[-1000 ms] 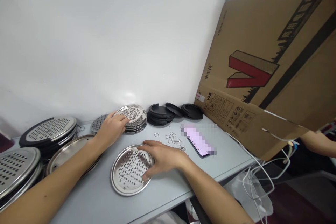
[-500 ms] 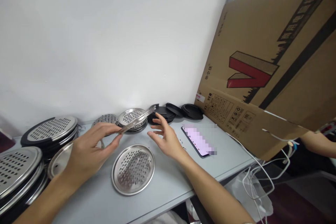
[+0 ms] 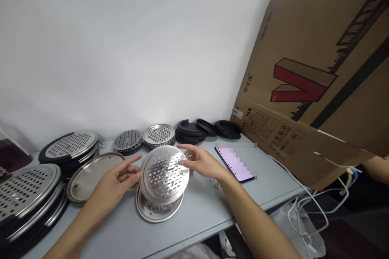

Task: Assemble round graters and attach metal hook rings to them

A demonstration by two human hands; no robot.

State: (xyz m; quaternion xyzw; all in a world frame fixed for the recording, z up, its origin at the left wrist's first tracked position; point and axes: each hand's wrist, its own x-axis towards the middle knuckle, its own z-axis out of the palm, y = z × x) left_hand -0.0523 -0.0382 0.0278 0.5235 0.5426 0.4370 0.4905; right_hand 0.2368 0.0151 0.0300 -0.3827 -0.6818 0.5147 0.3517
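Note:
A round metal grater plate (image 3: 165, 176) with many raised holes is held up and tilted, its face towards me. My right hand (image 3: 202, 162) pinches its upper right rim, thumb across the face. At the left rim my left hand (image 3: 120, 182) has its thumb tip and bent fingers on the edge, while the index finger sticks out. Underneath, partly covered by the held plate, a second round grater plate (image 3: 156, 212) lies on the grey table (image 3: 121, 234). A plain round metal plate (image 3: 91, 176) lies left of it, beside my left hand.
Stacked graters with black rims (image 3: 28, 194) stand at the left. Along the wall lie more grater discs (image 3: 159, 134) and black plastic rings (image 3: 191, 128). A phone (image 3: 235, 164) lies right of my hand, before a large cardboard box (image 3: 291, 129). White cables (image 3: 316, 220) hang off the table's right.
The grater plate has turned from edge-on to face me and come lower, over the plate on the table. My right hand has closed on its rim. The view has shifted slightly left.

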